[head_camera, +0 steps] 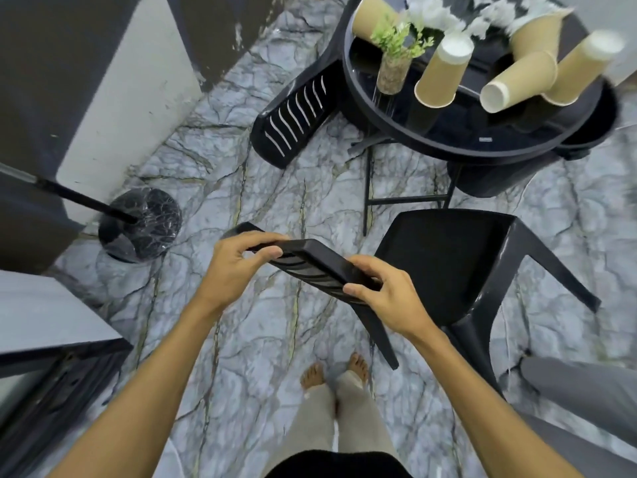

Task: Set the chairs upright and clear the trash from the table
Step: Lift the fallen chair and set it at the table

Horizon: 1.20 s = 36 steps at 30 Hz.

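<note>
A black plastic chair (458,267) is tipped over in front of me, its seat underside facing me and legs pointing right. My left hand (238,267) and my right hand (382,298) both grip the top edge of its slatted backrest. A second black chair (296,115) lies on its back on the floor, half under the round black glass table (517,146). On the table lie several tan paper cups (444,74), some on their sides, and crumpled white paper (434,12).
A small glass vase with a green plant (396,60) stands on the table. A black marble lamp base (141,224) with a pole stands at the left by the wall. Grey furniture (51,339) is at lower left, a grey cushion (582,384) at lower right. My bare feet (334,372) are below.
</note>
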Available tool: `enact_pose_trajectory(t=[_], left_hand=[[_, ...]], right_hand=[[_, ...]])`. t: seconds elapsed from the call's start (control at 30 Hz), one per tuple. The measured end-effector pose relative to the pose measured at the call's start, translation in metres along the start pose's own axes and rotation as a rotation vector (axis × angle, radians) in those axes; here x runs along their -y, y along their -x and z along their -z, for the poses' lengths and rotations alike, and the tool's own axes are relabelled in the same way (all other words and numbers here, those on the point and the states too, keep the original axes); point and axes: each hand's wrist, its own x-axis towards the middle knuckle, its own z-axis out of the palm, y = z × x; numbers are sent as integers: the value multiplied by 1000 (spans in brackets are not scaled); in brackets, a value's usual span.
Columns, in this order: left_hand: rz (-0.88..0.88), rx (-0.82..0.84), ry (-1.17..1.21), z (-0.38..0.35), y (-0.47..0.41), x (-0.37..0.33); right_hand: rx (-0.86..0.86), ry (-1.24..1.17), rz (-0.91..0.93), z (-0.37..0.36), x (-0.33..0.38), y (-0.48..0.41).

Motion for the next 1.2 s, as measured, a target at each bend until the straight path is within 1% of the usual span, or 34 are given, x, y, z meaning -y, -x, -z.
enact_pose_trajectory(t=[0.1, 0.17, 0.37, 0.5, 0.63, 0.77, 0.87, 1.0, 1.2], left_hand=[[8, -42, 10, -1, 5, -4], [-4, -39, 12, -3, 8, -8], [-83, -7, -4, -14, 17, -22], [-150, -8, -25, -29, 26, -40], [-220, -11, -61, -47, 40, -59], [-174, 70, -4, -49, 51, -62], [-99, 8, 30, -43, 62, -49], [-84, -17, 39, -50, 75, -52], [-168, -76, 74, -61, 96, -70]], right_hand=[[39, 52, -14, -4, 9, 4], [45, 66, -25, -5, 16, 7], [-37, 55, 2, -10, 42, 23], [-137, 44, 10, -13, 57, 33], [-322, -7, 63, -16, 66, 48], [-514, -33, 129, -12, 62, 70], [-631, -66, 171, -6, 57, 81], [-682, -119, 212, 6, 48, 97], [-699, -151, 299, 26, 62, 122]])
